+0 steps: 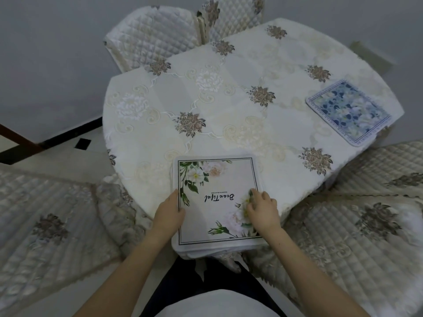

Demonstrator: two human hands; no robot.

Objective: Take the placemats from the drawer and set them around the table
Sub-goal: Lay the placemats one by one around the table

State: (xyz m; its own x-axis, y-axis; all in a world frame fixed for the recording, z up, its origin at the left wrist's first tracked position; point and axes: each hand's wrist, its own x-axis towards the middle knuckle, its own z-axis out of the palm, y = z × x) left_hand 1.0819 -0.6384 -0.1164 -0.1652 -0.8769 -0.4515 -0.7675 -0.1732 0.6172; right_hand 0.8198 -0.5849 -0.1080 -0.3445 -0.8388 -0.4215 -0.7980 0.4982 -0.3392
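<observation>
A stack of placemats point(217, 202) lies at the table's 6 o'clock edge, its near part overhanging the rim toward the person; the top mat is white with green leaves, pale flowers, a dark line border and the word "Beautiful" printed upside down to the viewer. The left hand point(170, 211) grips the stack's 9 o'clock edge, thumb on top and fingers out of sight below. The right hand point(263, 209) rests on the top mat near its 3 o'clock edge, fingers bent and fingertips pressing the surface; whether it pinches the mat I cannot tell. 1 blue floral placemat point(349, 112) lies flat at the table's 3 o'clock edge, well apart from the stack. The table point(229, 99) wears a cream embroidered cloth. Quilted chairs stand at 11 o'clock point(151, 35), 8 o'clock point(52, 225) and 4 o'clock point(357, 225).
</observation>
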